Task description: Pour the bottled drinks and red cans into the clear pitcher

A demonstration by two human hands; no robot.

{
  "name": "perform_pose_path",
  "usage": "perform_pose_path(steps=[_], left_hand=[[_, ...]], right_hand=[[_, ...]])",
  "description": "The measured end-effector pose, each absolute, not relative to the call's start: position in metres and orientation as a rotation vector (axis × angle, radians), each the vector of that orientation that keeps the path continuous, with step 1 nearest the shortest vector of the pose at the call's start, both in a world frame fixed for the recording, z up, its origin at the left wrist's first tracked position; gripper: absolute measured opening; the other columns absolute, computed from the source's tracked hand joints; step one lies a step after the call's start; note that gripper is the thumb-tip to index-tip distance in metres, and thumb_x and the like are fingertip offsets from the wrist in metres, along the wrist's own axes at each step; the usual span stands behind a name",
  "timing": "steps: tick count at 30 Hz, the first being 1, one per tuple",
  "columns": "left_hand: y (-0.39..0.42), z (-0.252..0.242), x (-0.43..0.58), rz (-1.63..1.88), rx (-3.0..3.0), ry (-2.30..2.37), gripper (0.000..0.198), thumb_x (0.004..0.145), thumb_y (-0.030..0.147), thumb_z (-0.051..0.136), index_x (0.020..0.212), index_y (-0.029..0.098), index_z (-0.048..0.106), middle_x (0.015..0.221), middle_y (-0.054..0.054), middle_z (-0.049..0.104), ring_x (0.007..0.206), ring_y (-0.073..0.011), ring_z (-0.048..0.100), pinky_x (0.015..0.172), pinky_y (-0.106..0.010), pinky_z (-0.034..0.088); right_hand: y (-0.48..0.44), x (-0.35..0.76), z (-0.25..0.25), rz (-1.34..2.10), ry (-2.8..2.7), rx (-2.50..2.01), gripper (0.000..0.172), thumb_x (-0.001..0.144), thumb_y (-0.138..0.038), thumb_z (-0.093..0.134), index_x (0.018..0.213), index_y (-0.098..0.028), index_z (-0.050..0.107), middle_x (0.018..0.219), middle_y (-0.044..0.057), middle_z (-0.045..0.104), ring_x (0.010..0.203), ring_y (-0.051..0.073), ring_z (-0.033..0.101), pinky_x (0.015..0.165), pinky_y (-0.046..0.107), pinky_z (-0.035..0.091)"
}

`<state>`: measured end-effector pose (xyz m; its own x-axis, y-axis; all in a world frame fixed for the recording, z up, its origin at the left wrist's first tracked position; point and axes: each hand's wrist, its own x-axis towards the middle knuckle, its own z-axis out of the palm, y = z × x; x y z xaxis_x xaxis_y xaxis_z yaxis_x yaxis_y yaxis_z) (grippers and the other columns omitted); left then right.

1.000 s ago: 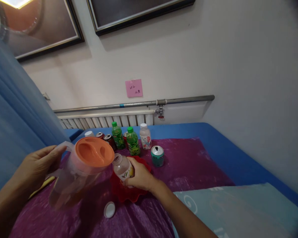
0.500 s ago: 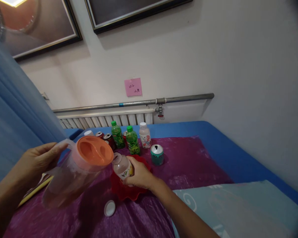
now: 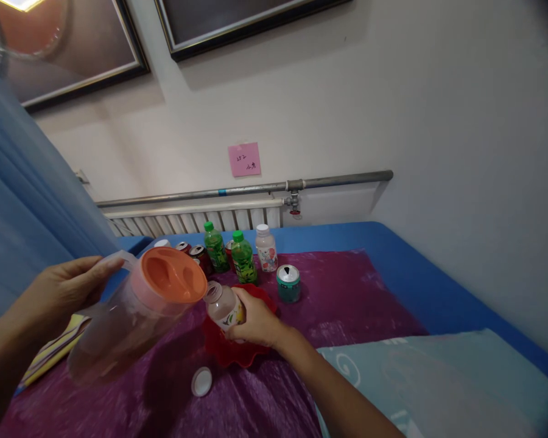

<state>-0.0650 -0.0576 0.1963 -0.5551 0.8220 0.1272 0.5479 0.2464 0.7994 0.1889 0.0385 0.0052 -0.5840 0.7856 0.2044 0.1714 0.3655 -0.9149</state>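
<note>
My left hand point(image 3: 66, 286) grips the handle of a clear plastic pitcher point(image 3: 119, 328) with an orange lid point(image 3: 171, 275). The pitcher holds brownish liquid and is tilted to the right, its spout at the mouth of a small open bottle point(image 3: 221, 304). My right hand point(image 3: 253, 322) is wrapped round that bottle, which leans toward the pitcher over a red wavy-edged bowl point(image 3: 231, 353). A white cap point(image 3: 201, 381) lies on the purple cloth in front of the bowl.
Behind the bowl stand two green bottles point(image 3: 244, 258), a white-capped bottle point(image 3: 266, 248), red cans point(image 3: 201, 255) and an opened teal can point(image 3: 288, 283). A striped cloth point(image 3: 50, 353) lies at left. A blue curtain hangs left; a radiator and wall are behind.
The pitcher has tilted further over, its base swinging down and left while the spout stays at the bottle's mouth. The right hand and bottle have barely moved.
</note>
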Motion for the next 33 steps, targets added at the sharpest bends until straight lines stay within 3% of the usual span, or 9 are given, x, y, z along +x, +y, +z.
perform_pose_path(steps=[5, 21, 27, 33], left_hand=[[-0.0576, 0.1993, -0.0621, 1.216, 1.304, 2.192, 0.064, 0.04, 0.079, 0.066, 0.053, 0.017, 0.053, 0.05, 0.005, 0.032, 0.048, -0.0066, 0.026, 0.042, -0.017, 0.023], [-0.0583, 0.203, -0.0684, 1.146, 1.295, 2.234, 0.068, 0.042, 0.079, 0.068, 0.073, 0.019, 0.062, 0.053, 0.006, 0.033, 0.05, -0.0084, 0.029, 0.042, -0.017, 0.026], [-0.0579, 0.2018, -0.0709, 1.164, 1.32, 2.191, 0.064, 0.047, 0.079, 0.068, 0.064, 0.018, 0.056, 0.053, 0.005, 0.031, 0.05, -0.0077, 0.026, 0.042, -0.017, 0.024], [-0.0584, 0.203, -0.0696, 1.13, 1.295, 2.199, 0.068, 0.045, 0.079, 0.068, 0.075, 0.019, 0.063, 0.053, 0.006, 0.031, 0.05, -0.0079, 0.026, 0.041, -0.016, 0.024]], right_hand=[[0.039, 0.1884, 0.0035, 1.215, -1.984, -0.812, 0.072, 0.053, -0.024, 0.081, 0.119, -0.027, 0.053, 0.103, -0.001, 0.066, 0.088, 0.019, 0.061, 0.074, 0.029, 0.048], [0.0394, 0.1883, 0.0011, 1.215, -1.992, -0.817, 0.074, 0.053, -0.026, 0.082, 0.121, -0.026, 0.052, 0.106, 0.0, 0.066, 0.091, 0.02, 0.062, 0.076, 0.03, 0.048], [0.0395, 0.1882, 0.0014, 1.228, -1.984, -0.811, 0.076, 0.053, -0.025, 0.083, 0.122, -0.027, 0.052, 0.107, 0.0, 0.066, 0.093, 0.021, 0.062, 0.078, 0.031, 0.048], [0.0394, 0.1887, 0.0018, 1.232, -1.99, -0.798, 0.074, 0.054, -0.024, 0.082, 0.122, -0.027, 0.052, 0.106, 0.0, 0.066, 0.091, 0.02, 0.062, 0.077, 0.031, 0.048]])
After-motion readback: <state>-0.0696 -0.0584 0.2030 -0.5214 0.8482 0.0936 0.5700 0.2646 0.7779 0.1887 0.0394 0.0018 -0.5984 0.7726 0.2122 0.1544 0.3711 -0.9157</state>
